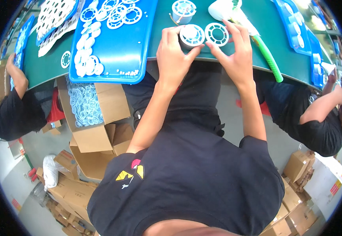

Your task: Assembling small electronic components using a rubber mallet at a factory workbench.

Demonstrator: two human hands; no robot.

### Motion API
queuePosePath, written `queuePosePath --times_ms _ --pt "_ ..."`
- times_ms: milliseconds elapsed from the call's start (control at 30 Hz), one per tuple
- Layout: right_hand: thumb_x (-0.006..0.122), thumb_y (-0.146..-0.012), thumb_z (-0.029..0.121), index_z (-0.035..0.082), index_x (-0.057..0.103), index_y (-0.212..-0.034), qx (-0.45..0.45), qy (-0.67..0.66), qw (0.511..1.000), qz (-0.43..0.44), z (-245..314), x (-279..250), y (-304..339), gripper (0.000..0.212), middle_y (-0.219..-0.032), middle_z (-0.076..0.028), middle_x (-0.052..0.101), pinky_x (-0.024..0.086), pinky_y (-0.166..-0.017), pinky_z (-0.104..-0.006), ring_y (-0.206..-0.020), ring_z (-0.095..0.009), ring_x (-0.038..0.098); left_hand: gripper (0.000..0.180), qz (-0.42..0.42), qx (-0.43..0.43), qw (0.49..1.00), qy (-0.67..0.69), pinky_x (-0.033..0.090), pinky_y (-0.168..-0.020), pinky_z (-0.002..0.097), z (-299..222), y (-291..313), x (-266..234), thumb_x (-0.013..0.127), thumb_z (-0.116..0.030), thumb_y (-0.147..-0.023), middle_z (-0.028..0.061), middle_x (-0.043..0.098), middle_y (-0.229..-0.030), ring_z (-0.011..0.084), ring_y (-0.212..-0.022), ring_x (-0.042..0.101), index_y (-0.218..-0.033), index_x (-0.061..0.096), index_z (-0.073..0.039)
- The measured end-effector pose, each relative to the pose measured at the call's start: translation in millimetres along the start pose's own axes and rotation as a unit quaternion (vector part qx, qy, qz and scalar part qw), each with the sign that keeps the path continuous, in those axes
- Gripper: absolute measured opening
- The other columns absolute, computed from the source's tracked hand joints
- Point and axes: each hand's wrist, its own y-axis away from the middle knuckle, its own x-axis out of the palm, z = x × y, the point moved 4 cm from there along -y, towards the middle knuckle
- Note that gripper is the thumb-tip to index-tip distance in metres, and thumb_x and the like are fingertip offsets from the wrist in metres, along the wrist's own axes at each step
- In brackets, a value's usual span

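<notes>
Head view, listed from left to right: a co-worker's arm [16, 76] in a dark sleeve at the far left edge of the green worktop [45, 67]; a stack of white perforated sheets [54, 17] lying partly on a narrow blue tray; one loose white ring [65, 59] on the bare green surface; a large blue tray [127, 51] carrying a row of white discs [87, 51] along its left side, several white spoked rings [115, 13] at its top and small white bits near its front rim. Below the worktop, an open cardboard box [94, 114] filled with pale ring parts sits on the floor among other cartons. Centre: left hand [173, 55], fingers curled and closed on a white round spool [191, 35] resting on the worktop near its front edge. Just beside the spool, touching or nearly so, a white spoked wheel [217, 34] lies flat; right hand [234, 55] has its fingers spread over it, fingertips on its rim, not closed round it. Behind these, a second white spool [184, 10] and a white bag [224, 8]. A green tube [269, 59] runs diagonally to the right of the right hand. Far right: blue trays [297, 27] with small white parts, and another seated person [316, 114] in dark clothing.
</notes>
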Motion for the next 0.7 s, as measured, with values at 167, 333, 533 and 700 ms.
queuePosePath --times_ms 167,333,533,700 --pt "0.088 -0.08 0.028 -0.003 0.068 -0.125 -0.075 0.011 0.996 0.044 31.1 31.4 -17.3 0.058 -0.117 -0.018 0.059 0.053 -0.094 -0.0411 -0.106 -0.035 0.063 0.058 -0.027 -0.017 0.999 -0.022 0.055 -0.084 0.0467 2.9 0.7 8.7 0.093 -0.024 -0.072 0.0159 0.063 -0.114 0.0391 -0.103 0.066 -0.115 0.06 -0.001" --pt "0.089 -0.08 0.028 -0.005 0.067 -0.121 0.024 -0.036 0.997 0.06 26.8 29.4 -8.9 0.057 -0.115 -0.019 0.059 0.054 -0.091 -0.0413 -0.103 -0.034 0.065 0.058 -0.045 0.026 0.998 -0.035 0.054 -0.085 0.0471 6.5 5.4 4.5 0.092 -0.021 -0.073 0.0162 0.062 -0.113 0.0394 -0.102 0.065 -0.116 0.058 -0.002" --pt "0.09 -0.08 0.027 -0.005 0.065 -0.123 0.029 -0.025 0.999 0.032 23.3 36.6 -11.9 0.059 -0.117 -0.019 0.058 0.056 -0.089 -0.0423 -0.104 -0.036 0.066 0.058 -0.052 0.04 0.997 -0.034 0.054 -0.084 0.0469 5.6 1.8 7.8 0.092 -0.021 -0.072 0.0162 0.062 -0.113 0.0392 -0.101 0.065 -0.116 0.058 -0.002" --pt "0.09 -0.08 0.029 -0.006 0.065 -0.123 0.056 -0.039 0.998 0.018 22.0 38.0 -3.7 0.06 -0.116 -0.02 0.058 0.056 -0.088 -0.0415 -0.103 -0.036 0.066 0.057 -0.045 0.029 0.998 -0.038 0.053 -0.084 0.0472 6.2 4.0 8.2 0.092 -0.022 -0.073 0.0158 0.062 -0.111 0.0391 -0.1 0.065 -0.115 0.058 -0.002"
